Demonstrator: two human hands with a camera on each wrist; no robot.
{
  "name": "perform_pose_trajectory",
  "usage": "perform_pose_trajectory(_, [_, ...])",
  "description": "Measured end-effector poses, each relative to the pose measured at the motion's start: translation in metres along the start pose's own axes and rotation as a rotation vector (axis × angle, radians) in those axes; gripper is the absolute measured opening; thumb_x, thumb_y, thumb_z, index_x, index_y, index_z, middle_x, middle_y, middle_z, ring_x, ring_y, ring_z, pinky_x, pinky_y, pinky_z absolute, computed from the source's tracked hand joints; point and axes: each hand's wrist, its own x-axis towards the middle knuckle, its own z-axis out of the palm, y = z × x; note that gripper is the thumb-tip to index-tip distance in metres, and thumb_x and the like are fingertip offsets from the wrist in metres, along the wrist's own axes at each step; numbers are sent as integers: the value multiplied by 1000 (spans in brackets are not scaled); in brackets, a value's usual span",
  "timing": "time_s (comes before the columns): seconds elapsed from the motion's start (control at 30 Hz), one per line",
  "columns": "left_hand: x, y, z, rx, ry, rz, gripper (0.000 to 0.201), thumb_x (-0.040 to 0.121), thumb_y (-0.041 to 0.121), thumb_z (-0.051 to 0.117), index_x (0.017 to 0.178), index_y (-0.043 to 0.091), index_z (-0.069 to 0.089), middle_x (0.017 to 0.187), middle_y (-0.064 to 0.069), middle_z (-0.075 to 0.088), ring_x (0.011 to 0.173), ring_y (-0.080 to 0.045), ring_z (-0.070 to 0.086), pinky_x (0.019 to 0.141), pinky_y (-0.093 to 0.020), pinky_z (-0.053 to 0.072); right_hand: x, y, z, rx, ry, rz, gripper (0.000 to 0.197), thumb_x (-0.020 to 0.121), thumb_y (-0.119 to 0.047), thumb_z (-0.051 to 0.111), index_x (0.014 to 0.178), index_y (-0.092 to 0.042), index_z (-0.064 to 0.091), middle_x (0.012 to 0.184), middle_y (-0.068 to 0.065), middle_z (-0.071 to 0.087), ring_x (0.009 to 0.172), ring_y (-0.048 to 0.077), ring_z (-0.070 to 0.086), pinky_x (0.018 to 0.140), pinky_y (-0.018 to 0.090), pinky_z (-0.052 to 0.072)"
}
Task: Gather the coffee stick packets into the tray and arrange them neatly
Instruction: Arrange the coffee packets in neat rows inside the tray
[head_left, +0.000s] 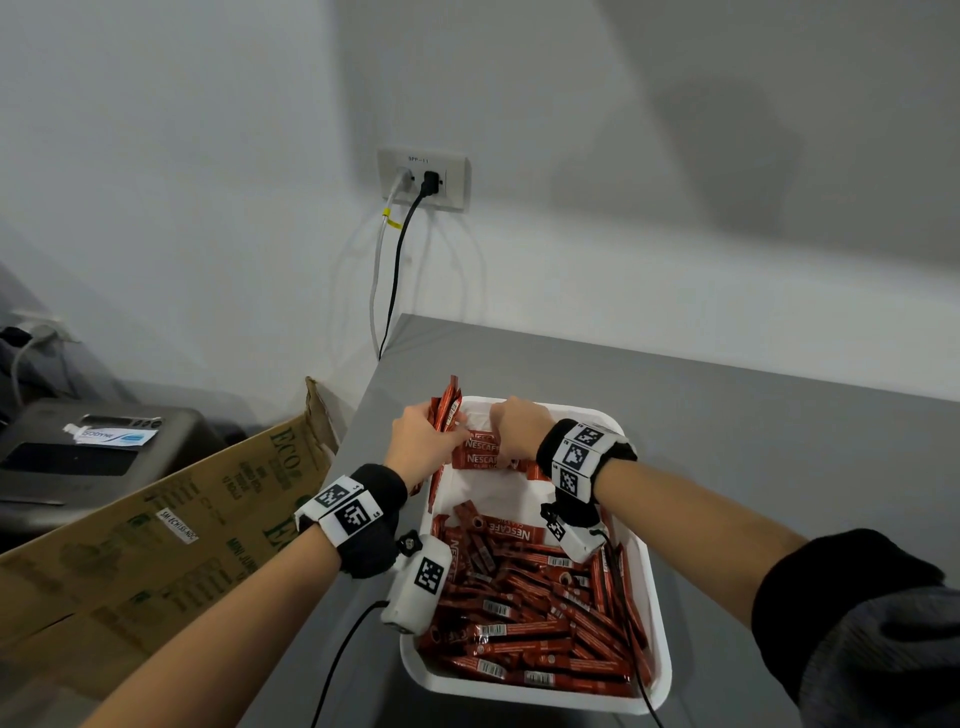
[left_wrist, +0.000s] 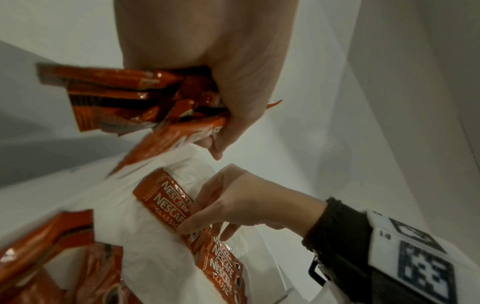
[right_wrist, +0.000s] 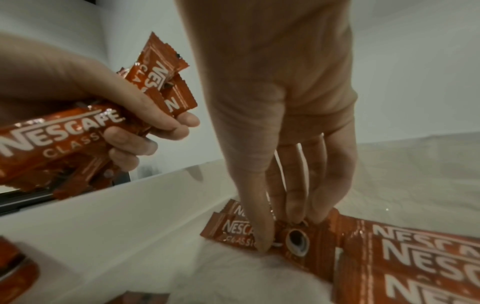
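A white tray (head_left: 656, 597) lined with white paper stands on the grey counter (head_left: 753, 441). Its near half holds a loose heap of red coffee stick packets (head_left: 530, 623). At the far left corner my left hand (head_left: 422, 441) grips a bundle of several packets (head_left: 448, 410) upright, with fingers curled round them (left_wrist: 124, 98). My right hand (head_left: 519, 431) reaches down at the far end. Its thumb and fingers (right_wrist: 262, 236) pinch the packets lying flat, side by side (right_wrist: 233, 228), on the liner. More aligned packets (right_wrist: 415, 257) lie beside them.
An open cardboard box (head_left: 182, 525) leans against the counter's left edge. A dark appliance (head_left: 93, 452) sits beyond it. A wall socket (head_left: 423, 179) has two cables hanging behind the counter. Bare grey counter stretches to the right of the tray.
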Motion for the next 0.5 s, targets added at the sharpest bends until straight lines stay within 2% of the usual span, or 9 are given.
perform_pose_trajectory(0.1, [1, 0, 0, 3, 1, 5, 14, 83, 9, 66, 96, 6, 64, 76, 0, 61, 61, -7, 56, 50, -8, 44, 1, 0, 1, -25, 4, -4, 42, 74, -22, 79, 107, -6, 59, 106, 10, 64, 89, 24, 61, 73, 32, 49])
perform_pose_trajectory(0.2, [1, -1, -1, 5, -2, 16, 13, 82, 8, 66, 95, 6, 64, 75, 0, 61, 60, -7, 57, 49, -8, 45, 1, 1, 1, -11, 16, -7, 40, 74, -22, 78, 104, -5, 59, 96, 9, 62, 79, 21, 56, 68, 31, 48])
perform_pose_trajectory(0.27, [1, -1, -2, -1, -6, 16, 12, 81, 7, 67, 92, 7, 63, 76, -1, 62, 59, -8, 58, 50, -8, 47, 0, 4, -5, 21, 45, -7, 31, 76, -22, 75, 98, -3, 63, 87, 8, 63, 77, 22, 60, 69, 31, 52])
perform_pose_trajectory(0.33, [2, 0, -2, 10, -29, 3, 12, 80, 7, 68, 90, 9, 61, 76, -2, 62, 60, -11, 59, 55, -13, 50, -4, 12, -18, 160, 152, 4, 20, 85, -19, 65, 94, -2, 66, 88, 11, 68, 75, 23, 63, 69, 32, 54])
perform_pose_trajectory(0.43, [1, 5, 3, 65, -66, 14, 13, 78, 9, 69, 85, 10, 59, 73, -1, 60, 63, -13, 57, 59, -17, 48, -25, 20, -36, 564, 294, -56, 30, 99, -25, 47, 110, -2, 61, 86, 13, 65, 63, 17, 58, 57, 23, 51])
perform_pose_trajectory(0.5, [0, 11, 11, 118, -97, 71, 13, 77, 11, 70, 82, 11, 58, 71, 0, 59, 63, -12, 55, 55, -12, 45, -46, 16, -37, 749, 269, -177, 38, 100, -34, 43, 122, -6, 55, 96, 11, 64, 71, 19, 63, 62, 26, 56])
